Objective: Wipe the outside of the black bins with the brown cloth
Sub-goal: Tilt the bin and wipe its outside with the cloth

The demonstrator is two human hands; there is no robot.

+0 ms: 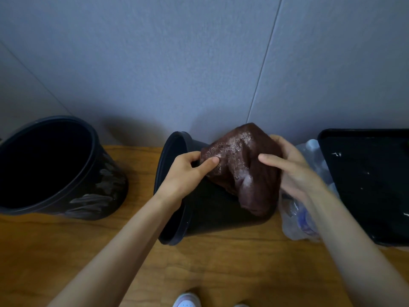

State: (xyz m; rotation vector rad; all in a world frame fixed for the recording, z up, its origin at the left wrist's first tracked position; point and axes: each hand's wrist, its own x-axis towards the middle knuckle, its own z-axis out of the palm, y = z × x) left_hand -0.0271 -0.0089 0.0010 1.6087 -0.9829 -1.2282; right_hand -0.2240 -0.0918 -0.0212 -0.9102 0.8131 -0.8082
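Brown and soft, the cloth (239, 165) is draping over the black bin (212, 209) that is lying on its side at the centre of the frame. Your left hand (186, 171) is pinching the cloth's left edge between thumb and fingers, and your right hand (292, 171) is curling round its right side. It is looking limp and light, so a bunched handful should be serving better than an edge. The second bin (88, 196) is sitting at the left, streaked. Both seem to be light plastic, likely sliding unless you are steadying the rim

On the bench (221, 273), 1 bin (99, 191) stands left; a 2nd bin (210, 213) lies sideways at centre, cloth (239, 165) over it; bottles (296, 220), then a tray (365, 185), sit right.
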